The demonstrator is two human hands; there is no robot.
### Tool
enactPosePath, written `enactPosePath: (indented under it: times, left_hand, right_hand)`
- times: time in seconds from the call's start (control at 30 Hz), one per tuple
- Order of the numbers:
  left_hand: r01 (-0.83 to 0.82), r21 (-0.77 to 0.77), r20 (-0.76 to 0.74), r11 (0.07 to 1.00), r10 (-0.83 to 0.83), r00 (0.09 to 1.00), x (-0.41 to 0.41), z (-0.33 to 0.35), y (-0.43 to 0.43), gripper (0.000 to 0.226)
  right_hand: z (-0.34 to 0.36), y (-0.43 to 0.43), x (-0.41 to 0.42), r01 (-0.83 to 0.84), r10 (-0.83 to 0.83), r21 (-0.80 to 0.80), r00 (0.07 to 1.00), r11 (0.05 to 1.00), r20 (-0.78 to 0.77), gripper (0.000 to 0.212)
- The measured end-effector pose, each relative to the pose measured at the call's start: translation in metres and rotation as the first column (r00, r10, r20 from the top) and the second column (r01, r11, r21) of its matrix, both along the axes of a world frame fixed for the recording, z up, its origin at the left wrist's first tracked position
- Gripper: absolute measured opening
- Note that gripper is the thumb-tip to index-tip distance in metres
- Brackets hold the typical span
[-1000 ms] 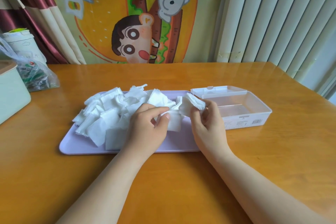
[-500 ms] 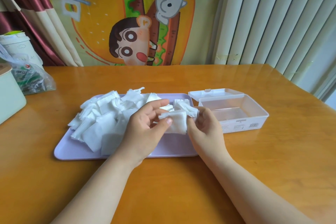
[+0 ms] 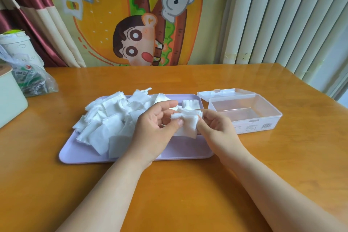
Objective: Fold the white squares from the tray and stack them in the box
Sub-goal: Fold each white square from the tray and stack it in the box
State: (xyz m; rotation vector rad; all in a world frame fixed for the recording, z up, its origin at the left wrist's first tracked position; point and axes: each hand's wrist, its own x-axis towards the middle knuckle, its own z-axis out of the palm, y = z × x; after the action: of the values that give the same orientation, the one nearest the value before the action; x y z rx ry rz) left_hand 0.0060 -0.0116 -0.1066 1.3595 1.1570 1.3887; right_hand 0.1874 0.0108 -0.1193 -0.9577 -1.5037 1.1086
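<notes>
A lilac tray lies on the wooden table with a loose pile of white squares on its left half. One white square hangs above the tray's right part. My left hand pinches its left edge with the thumb, and my right hand pinches its right edge. Another small white piece lies on the tray's far right corner. A clear plastic box stands right of the tray, its lid open behind it, with nothing inside.
A pale green container sits at the left edge of the table, with a plastic bag of packets and a white tub behind it. Curtains and a cartoon cloth hang behind the table.
Both hands have drawn the white square closer together and lower over the tray; it now hangs flatter between the two thumbs. The camera has tilted slightly.
</notes>
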Motion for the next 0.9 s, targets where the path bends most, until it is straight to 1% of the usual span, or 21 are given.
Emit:
enactPosePath:
  times: [0.07, 0.13, 0.2, 0.23, 0.27, 0.33, 0.4, 0.5, 0.57, 0.63, 0.73, 0.77, 0.83, 0.87, 0.9]
  left_hand:
    - [-0.014, 0.000, 0.001, 1.000, 0.014, 1.000, 0.000, -0.001, 0.000, 0.043]
    - [-0.049, 0.008, -0.014, 0.999, 0.049, 0.999, 0.001, -0.001, 0.001, 0.042]
    - [-0.108, 0.014, -0.048, 0.994, 0.108, 0.993, 0.005, -0.001, 0.001, 0.037]
    - [-0.146, 0.018, -0.071, 0.989, 0.147, 0.987, 0.006, -0.001, 0.001, 0.034]
    - [-0.183, 0.021, -0.095, 0.983, 0.184, 0.978, 0.007, -0.001, 0.001, 0.033]
    - [-0.218, 0.011, -0.135, 0.976, 0.217, 0.967, 0.008, -0.002, 0.001, 0.036]
    - [-0.191, -0.020, -0.177, 0.981, 0.185, 0.967, 0.006, -0.003, -0.001, 0.040]
    - [-0.051, -0.092, -0.188, 0.994, 0.033, 0.982, 0.004, -0.003, -0.004, 0.045]
    - [0.001, -0.092, -0.191, 0.996, -0.019, 0.981, 0.003, -0.004, -0.002, 0.034]
    - [0.007, -0.077, -0.189, 0.997, -0.022, 0.982, 0.002, -0.004, -0.002, 0.025]
    - [-0.005, -0.069, -0.198, 0.998, -0.009, 0.980, 0.005, -0.006, -0.003, 0.021]
    - [-0.004, -0.060, -0.200, 0.998, -0.008, 0.980, 0.006, -0.006, -0.004, 0.018]
    - [-0.001, -0.037, -0.201, 0.999, -0.006, 0.980, 0.009, -0.004, -0.006, 0.012]
    - [-0.001, -0.029, -0.206, 1.000, -0.005, 0.978, 0.010, -0.003, -0.007, 0.009]
    - [0.004, -0.019, -0.214, 1.000, -0.008, 0.977, 0.010, -0.001, -0.008, 0.005]
  right_hand:
    - [0.001, -0.001, 0.000, -0.013, 0.013, -0.013, 1.000, 1.000, -0.003, 0.022]
    - [0.002, -0.001, 0.001, -0.035, 0.034, -0.024, 0.999, 0.999, -0.043, 0.023]
    - [0.005, -0.003, 0.004, -0.083, 0.080, -0.035, 0.994, 0.996, -0.080, 0.036]
    - [0.006, -0.004, 0.004, -0.114, 0.109, -0.045, 0.990, 0.993, -0.090, 0.039]
    - [0.008, -0.005, 0.003, -0.131, 0.125, -0.055, 0.988, 0.990, -0.094, 0.036]
    - [0.007, -0.006, 0.003, -0.109, 0.103, -0.062, 0.991, 0.992, -0.086, 0.030]
    - [0.006, -0.006, 0.003, -0.081, 0.078, -0.053, 0.995, 0.995, -0.066, 0.024]
    - [0.004, -0.003, 0.007, -0.111, 0.108, -0.067, 0.993, 0.992, -0.056, 0.021]
    - [0.003, -0.002, 0.006, -0.121, 0.118, -0.067, 0.992, 0.990, -0.049, 0.024]
    - [0.004, -0.004, 0.004, -0.103, 0.103, -0.051, 0.995, 0.993, 0.000, 0.030]
    - [0.003, 0.002, -0.003, -0.130, 0.140, -0.119, 0.987, 0.984, 0.081, 0.042]
    - [0.005, 0.004, -0.006, -0.148, 0.154, -0.158, 0.988, 0.976, 0.029, 0.044]
    - [0.002, 0.010, -0.008, -0.141, 0.128, -0.229, 0.989, 0.963, -0.071, 0.051]
    - [0.005, 0.005, -0.008, -0.129, 0.127, -0.206, 0.992, 0.970, -0.020, 0.048]
    - [0.007, -0.001, -0.008, -0.117, 0.126, -0.174, 0.991, 0.978, 0.044, 0.040]
